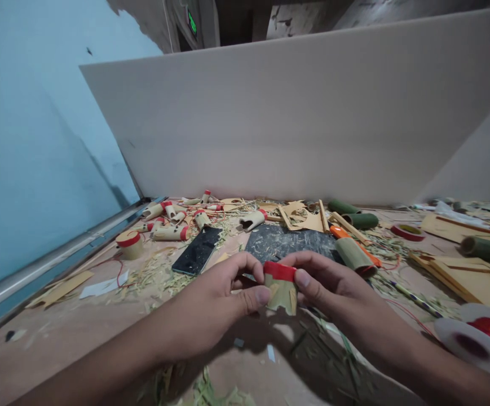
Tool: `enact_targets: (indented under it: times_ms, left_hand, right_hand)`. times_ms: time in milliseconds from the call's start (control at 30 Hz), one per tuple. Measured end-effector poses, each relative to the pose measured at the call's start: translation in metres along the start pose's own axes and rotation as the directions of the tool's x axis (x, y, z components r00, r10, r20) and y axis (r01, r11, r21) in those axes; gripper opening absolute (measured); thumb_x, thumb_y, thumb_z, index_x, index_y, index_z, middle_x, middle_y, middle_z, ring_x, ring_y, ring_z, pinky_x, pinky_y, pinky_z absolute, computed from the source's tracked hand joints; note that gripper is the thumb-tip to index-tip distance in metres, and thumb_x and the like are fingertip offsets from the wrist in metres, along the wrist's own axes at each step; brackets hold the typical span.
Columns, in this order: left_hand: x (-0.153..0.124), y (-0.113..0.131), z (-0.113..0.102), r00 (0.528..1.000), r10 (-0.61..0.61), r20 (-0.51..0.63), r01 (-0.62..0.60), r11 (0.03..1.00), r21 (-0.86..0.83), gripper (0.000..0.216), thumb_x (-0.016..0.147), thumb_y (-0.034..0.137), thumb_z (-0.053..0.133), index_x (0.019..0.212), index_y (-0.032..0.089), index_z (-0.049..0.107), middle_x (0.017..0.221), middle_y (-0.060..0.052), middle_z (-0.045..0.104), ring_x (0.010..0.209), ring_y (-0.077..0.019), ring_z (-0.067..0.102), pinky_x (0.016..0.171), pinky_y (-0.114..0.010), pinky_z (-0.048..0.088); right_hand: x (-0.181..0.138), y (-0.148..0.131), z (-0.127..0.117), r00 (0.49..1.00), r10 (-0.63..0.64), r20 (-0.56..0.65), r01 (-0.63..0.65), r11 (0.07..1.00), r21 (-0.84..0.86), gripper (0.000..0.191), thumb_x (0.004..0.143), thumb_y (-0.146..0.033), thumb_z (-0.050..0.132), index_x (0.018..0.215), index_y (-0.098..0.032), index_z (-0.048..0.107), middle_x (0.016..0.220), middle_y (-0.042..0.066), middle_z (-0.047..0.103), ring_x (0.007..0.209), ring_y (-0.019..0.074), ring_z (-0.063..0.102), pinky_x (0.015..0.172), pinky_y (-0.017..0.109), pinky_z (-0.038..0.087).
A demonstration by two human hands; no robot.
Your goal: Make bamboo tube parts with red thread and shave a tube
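Both of my hands hold one short bamboo tube (281, 288) with a red tape band round its top, raised a little above the table. My left hand (223, 293) pinches its left side with thumb and curled fingers. On the tube's right side, my right hand (325, 285) grips it, thumb in front. The tube's lower edge is cut away at an angle. Under and behind it lies a dark cutting mat (287, 242).
A black phone (197, 250) lies left of the mat. Several finished red-banded bamboo pieces (172, 223) are heaped at the back left. Green bamboo tubes (357, 220), an orange-handled knife (346, 237), wooden boards (473, 276), a red thread spool (484, 332) and shavings lie right. A white board (295, 124) walls the back.
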State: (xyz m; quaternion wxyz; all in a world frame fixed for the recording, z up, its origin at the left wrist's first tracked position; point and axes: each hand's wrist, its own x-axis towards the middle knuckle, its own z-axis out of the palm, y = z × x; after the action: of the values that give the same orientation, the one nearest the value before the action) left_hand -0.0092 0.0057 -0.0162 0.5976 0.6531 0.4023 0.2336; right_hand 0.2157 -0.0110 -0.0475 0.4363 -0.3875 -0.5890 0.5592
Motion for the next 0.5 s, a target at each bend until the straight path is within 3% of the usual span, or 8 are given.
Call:
enact_targets:
  times_ms: [333,500]
  left_hand:
    - [0.0029,-0.0052,-0.0104,0.993,0.007,0.114,-0.004,1.000,-0.024,0.026,0.095,0.038,0.071,0.105,0.023,0.052,0.092,0.002,0.059,0.083,-0.0150,0.053,0.070,-0.026,0.040]
    - [0.0045,-0.0044,-0.0086,0.998,0.020,0.063,-0.021,0.999,0.027,0.030,0.095,0.044,0.071,0.099,0.022,0.052,0.086,0.004,0.055,0.078,-0.0140,0.050,0.068,-0.025,0.040]
  right_hand:
    - [-0.0015,0.0028,0.0023,0.998,0.003,-0.063,-0.004,1.000,-0.005,0.040,0.091,-0.059,0.074,0.111,-0.026,0.063,0.106,0.005,0.068,0.097,0.0217,0.063,0.082,0.033,0.054]
    - [0.0002,0.0060,0.0025,0.999,-0.020,-0.032,0.019,1.000,-0.016,0.039,0.093,-0.058,0.073,0.112,-0.025,0.062,0.110,0.005,0.069,0.099,0.0211,0.065,0.084,0.033,0.055]
